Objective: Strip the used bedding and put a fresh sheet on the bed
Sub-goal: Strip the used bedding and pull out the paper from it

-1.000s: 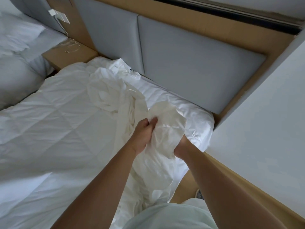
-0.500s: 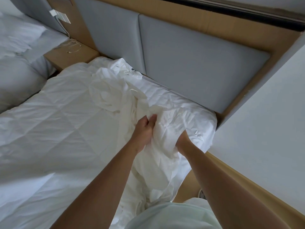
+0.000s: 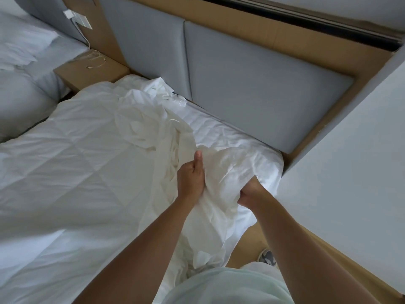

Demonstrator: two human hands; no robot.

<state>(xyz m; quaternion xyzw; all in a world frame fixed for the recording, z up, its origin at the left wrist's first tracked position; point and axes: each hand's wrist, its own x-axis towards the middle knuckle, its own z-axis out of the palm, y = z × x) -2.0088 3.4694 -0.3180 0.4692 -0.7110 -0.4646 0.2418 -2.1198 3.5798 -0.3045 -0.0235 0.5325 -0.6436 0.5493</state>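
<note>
op: layout?
eng: the bed (image 3: 65,176) fills the left and middle of your view, with a creased white quilted cover on top. A grey padded headboard (image 3: 252,84) runs along its far end inside a tan wood frame. There's a plain pale wall (image 3: 350,172) close on your right, and a narrow strip of wood floor (image 3: 247,244) between it and the bed

op: sheet?
eng: the sheet (image 3: 153,128) is white and bunched in a loose ridge on the bed. It runs from just beside the headboard down to the near right corner of the mattress, covers that corner, then spills over the bed's edge toward your pale green top (image 3: 219,286)

op: what else is around?
eng: a second bed (image 3: 22,95) with white bedding sits far left, apart from yours. A bedside tabletop (image 3: 92,73) stands between the two, against the wood panel

op: hands?
eng: both are on the sheet at that corner. Your left hand (image 3: 190,178) has its fingers (image 3: 186,172) clenched round a fold, thumb straight up along the cloth. Your right hand (image 3: 249,191) is lower, by the mattress edge, curled into the fabric and partly buried in it, grasping the sheet. The hands are near each other, with cloth bulging between them

op: small stuff?
eng: one grey and white shoe (image 3: 266,257) on the floor by the wall. A thin pale cable (image 3: 96,60) lies looped on the tabletop and runs up to a white wall plate (image 3: 79,18)
</note>
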